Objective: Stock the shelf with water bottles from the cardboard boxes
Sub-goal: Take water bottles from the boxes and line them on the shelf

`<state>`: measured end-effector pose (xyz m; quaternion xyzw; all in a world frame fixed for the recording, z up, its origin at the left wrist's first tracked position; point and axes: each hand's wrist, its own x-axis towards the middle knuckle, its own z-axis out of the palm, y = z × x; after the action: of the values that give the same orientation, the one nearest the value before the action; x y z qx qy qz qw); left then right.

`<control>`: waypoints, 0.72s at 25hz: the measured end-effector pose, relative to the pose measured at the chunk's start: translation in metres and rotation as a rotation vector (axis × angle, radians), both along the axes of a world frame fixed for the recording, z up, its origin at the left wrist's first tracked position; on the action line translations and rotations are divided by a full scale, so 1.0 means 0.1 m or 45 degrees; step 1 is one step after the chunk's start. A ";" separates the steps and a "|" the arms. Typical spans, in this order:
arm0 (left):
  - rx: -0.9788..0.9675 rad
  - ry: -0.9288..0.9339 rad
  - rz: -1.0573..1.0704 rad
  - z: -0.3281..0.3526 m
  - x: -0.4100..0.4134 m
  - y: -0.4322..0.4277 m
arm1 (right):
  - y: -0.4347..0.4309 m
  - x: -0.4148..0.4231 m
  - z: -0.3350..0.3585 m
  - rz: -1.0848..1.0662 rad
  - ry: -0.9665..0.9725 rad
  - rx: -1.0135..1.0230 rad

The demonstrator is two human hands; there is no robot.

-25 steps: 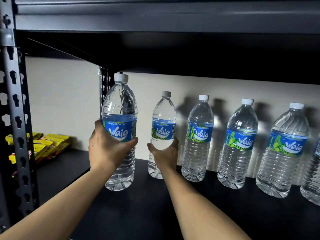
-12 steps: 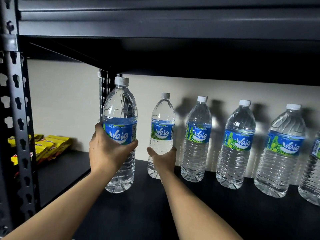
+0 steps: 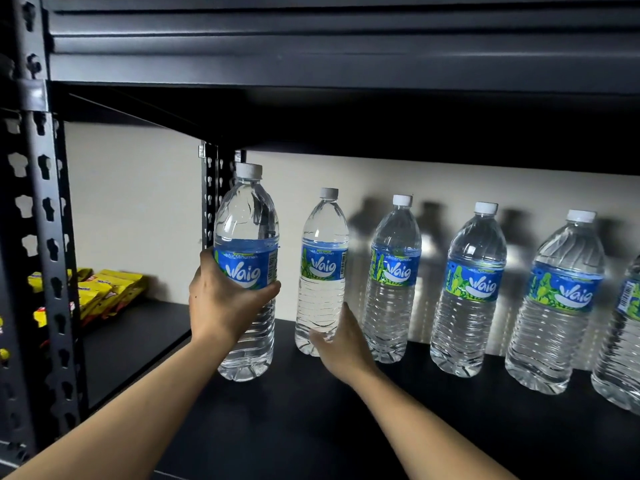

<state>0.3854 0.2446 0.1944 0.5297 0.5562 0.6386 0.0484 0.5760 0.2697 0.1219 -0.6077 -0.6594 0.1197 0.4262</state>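
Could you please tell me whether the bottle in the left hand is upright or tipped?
Upright: the left hand grips the bottle at its label, white cap straight above its base.

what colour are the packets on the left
The packets are yellow with red bits; head view.

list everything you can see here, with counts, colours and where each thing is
left-end bottle: one, clear, white cap, blue label, nearest the camera
second bottle: one, clear, white cap, blue-green label, further back
other bottles: four, same colours, row to the right, last one cut off by the frame
snack packets: several, yellow, neighbouring shelf, left
shelf: one, black, under the bottles
wall: beige, behind
left hand: grips left-end bottle at its label
right hand: holds second bottle low down
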 end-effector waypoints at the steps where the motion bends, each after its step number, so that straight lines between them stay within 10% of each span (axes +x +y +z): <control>1: 0.000 -0.011 -0.020 -0.01 0.02 0.03 | -0.11 0.08 -0.07 0.019 -0.175 -0.016; 6: -0.002 -0.080 -0.062 -0.07 0.04 0.19 | -0.38 0.15 -0.41 0.114 -0.603 -0.263; 18: -0.144 0.000 -0.007 -0.02 0.15 0.90 | -0.33 0.12 -0.51 0.038 -0.668 -0.227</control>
<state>0.4007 0.3341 0.1921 0.5276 0.5898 0.6061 0.0802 0.5880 0.2371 0.0707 -0.6431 -0.7430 0.0219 0.1840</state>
